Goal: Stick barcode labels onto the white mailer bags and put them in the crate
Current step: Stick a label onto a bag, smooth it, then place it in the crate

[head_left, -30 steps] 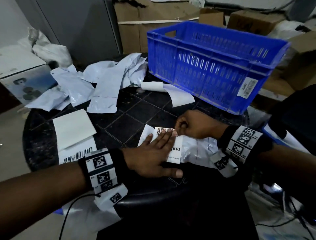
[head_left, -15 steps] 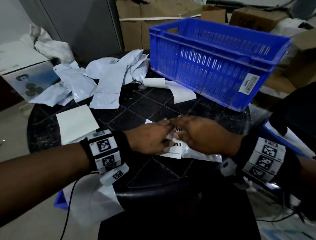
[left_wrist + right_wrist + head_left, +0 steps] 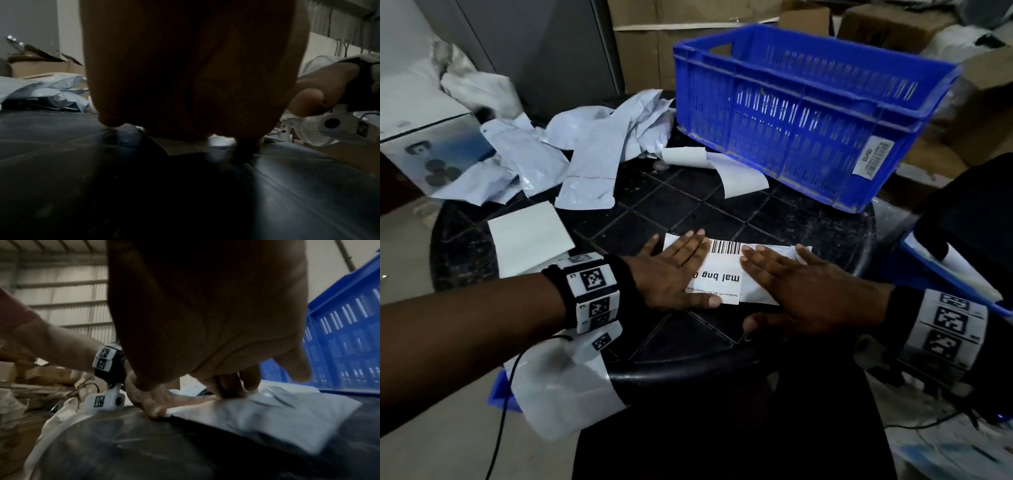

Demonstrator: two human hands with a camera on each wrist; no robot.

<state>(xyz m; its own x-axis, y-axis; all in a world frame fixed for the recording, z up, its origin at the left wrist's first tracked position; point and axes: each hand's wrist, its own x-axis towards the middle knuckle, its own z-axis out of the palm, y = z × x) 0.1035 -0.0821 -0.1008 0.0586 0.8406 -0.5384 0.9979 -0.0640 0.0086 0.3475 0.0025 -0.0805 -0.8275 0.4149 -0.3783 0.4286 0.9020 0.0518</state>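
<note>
A white mailer bag (image 3: 774,251) lies flat on the black round table (image 3: 808,233), near its front edge. A barcode label (image 3: 722,270) printed "mal bng" lies on the bag's left part. My left hand (image 3: 674,270) presses flat on the label's left side with straight fingers. My right hand (image 3: 787,284) lies flat over the bag's right part, fingers straight. In the right wrist view the bag (image 3: 267,415) shows under my right hand's fingers (image 3: 232,386). The blue crate (image 3: 808,113) stands at the table's back right; what lies inside is hidden.
A heap of white mailer bags (image 3: 585,150) lies at the back left. A curled strip of backing paper (image 3: 715,168) rests before the crate. White label sheets (image 3: 530,236) lie left of my left wrist. Cardboard boxes (image 3: 887,24) stand behind.
Both hands have spread apart over the label, the left sliding left and the right sliding right. The barcode and printed text now show between them.
</note>
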